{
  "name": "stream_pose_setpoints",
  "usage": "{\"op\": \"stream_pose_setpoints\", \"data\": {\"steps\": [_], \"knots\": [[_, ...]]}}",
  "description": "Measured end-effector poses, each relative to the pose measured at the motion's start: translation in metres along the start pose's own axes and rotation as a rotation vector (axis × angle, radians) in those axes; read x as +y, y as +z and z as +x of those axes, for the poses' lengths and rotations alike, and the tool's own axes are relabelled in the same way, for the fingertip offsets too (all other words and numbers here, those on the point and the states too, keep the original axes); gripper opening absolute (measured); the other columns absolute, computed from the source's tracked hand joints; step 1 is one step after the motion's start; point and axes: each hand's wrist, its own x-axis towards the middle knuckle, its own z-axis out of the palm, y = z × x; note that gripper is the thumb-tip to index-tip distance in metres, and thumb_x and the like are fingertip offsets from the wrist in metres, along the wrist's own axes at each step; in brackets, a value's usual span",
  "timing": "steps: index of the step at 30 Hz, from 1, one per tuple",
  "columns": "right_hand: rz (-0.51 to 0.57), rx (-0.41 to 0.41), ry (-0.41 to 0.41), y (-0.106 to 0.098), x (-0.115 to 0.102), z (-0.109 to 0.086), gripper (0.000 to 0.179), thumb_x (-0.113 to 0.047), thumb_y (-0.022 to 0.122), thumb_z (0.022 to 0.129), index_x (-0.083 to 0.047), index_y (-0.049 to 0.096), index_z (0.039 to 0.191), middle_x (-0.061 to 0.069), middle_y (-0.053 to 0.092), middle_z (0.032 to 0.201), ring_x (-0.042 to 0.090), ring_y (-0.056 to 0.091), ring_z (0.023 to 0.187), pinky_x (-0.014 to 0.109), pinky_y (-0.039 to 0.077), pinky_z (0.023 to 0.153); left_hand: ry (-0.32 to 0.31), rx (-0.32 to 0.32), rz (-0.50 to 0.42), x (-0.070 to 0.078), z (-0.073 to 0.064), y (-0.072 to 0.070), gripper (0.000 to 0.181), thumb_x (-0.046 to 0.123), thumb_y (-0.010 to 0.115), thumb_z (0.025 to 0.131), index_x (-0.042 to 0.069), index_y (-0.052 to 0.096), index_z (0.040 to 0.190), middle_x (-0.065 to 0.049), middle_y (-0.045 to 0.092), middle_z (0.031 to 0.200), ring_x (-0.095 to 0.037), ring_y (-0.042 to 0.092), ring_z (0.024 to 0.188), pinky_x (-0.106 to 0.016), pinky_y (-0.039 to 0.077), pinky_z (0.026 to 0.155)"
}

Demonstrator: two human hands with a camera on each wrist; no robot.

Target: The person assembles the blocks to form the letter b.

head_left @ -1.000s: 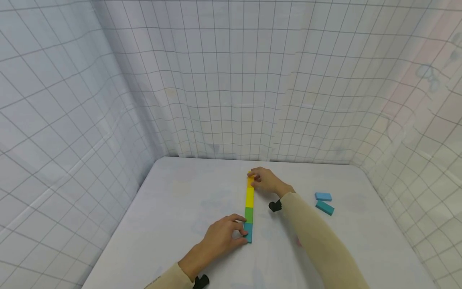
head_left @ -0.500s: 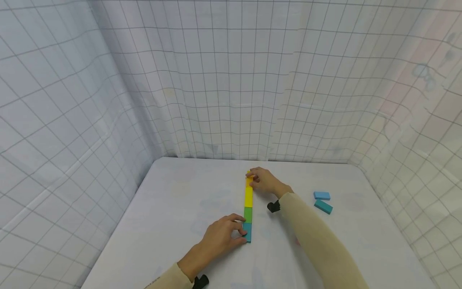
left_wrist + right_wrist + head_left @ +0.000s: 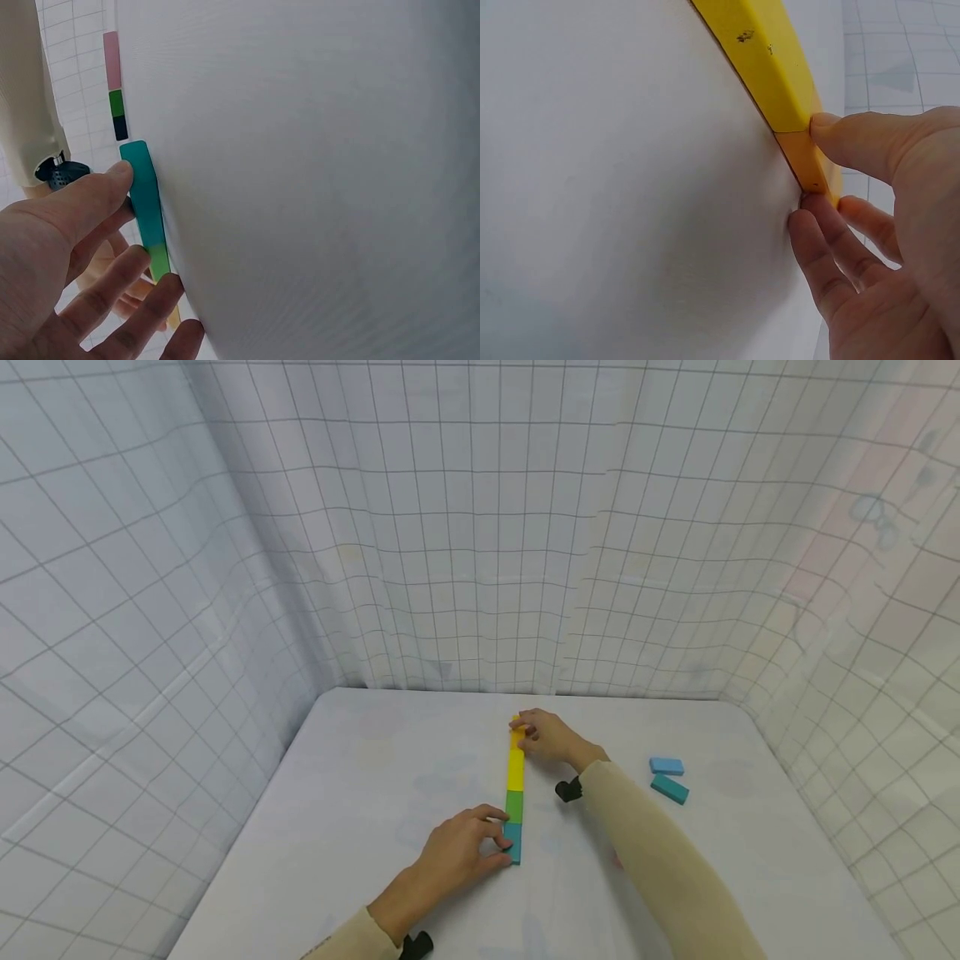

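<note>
A straight row of flat blocks lies on the table in the head view: a teal block [image 3: 514, 837] nearest, then a green block [image 3: 514, 807], a yellow block [image 3: 516, 770] and an orange block [image 3: 516, 740] farthest. My left hand [image 3: 459, 845] rests along the row's left side, thumb and fingertips against the teal block and at the green one, fingers gently bent. At the far end my right hand [image 3: 551, 738] grips the orange block, its thumb near the yellow seam and fingers round the end, as the right wrist view shows. The hand partly hides the orange block.
To the right lie a light blue block [image 3: 667, 767] and another teal block [image 3: 670, 789], set at an angle. A pink piece [image 3: 617, 860] peeks out by the right sleeve [image 3: 660, 852]. The left wrist view shows a pink block [image 3: 112, 61] beyond the row. Gridded cloth [image 3: 480, 527] surrounds the table.
Both hands keep their places on the row. The whole head view has shifted slightly, so the blocks appear a little farther left.
</note>
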Motion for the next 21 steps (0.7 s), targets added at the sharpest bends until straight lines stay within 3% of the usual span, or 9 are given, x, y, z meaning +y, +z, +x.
{"op": "stream_pose_setpoints", "data": {"steps": [3, 8, 11, 21], "knots": [[-0.025, 0.012, -0.042, 0.005, 0.017, 0.004, 0.045, -0.024, 0.081, 0.112, -0.01, 0.074, 0.154, 0.023, 0.054, 0.176, 0.032, 0.074, 0.138, 0.041, 0.065, 0.118, -0.003, -0.003, -0.006, 0.0, -0.001, 0.001, 0.011, 0.033, 0.102, 0.093, 0.029, 0.093, 0.1, 0.005, 0.081, 0.143, -0.022, 0.081, 0.124, -0.043, 0.071, 0.094], [-0.071, 0.03, -0.027, 0.004, 0.008, -0.002, 0.044, -0.021, 0.08, 0.113, -0.007, 0.073, 0.154, 0.027, 0.054, 0.174, 0.033, 0.075, 0.134, 0.042, 0.066, 0.115, -0.006, 0.001, 0.002, -0.001, 0.0, 0.001, 0.012, 0.033, 0.102, 0.093, 0.028, 0.094, 0.1, 0.005, 0.081, 0.143, -0.023, 0.081, 0.125, -0.044, 0.071, 0.096], [-0.052, 0.014, 0.041, -0.005, -0.021, -0.013, 0.045, -0.017, 0.08, 0.112, -0.003, 0.072, 0.154, 0.03, 0.052, 0.175, 0.038, 0.074, 0.137, 0.048, 0.065, 0.118, -0.009, 0.003, 0.006, 0.0, 0.0, 0.0, 0.012, 0.032, 0.102, 0.093, 0.027, 0.094, 0.099, 0.005, 0.081, 0.142, -0.023, 0.081, 0.125, -0.044, 0.071, 0.096], [-0.081, 0.032, 0.079, -0.007, -0.028, -0.026, 0.046, -0.016, 0.074, 0.116, -0.005, 0.068, 0.16, 0.026, 0.054, 0.173, 0.038, 0.073, 0.14, 0.051, 0.064, 0.119, -0.004, 0.005, -0.006, 0.0, 0.001, -0.001, 0.012, 0.03, 0.102, 0.093, 0.025, 0.094, 0.1, 0.004, 0.082, 0.143, -0.025, 0.081, 0.125, -0.047, 0.071, 0.098]]}}
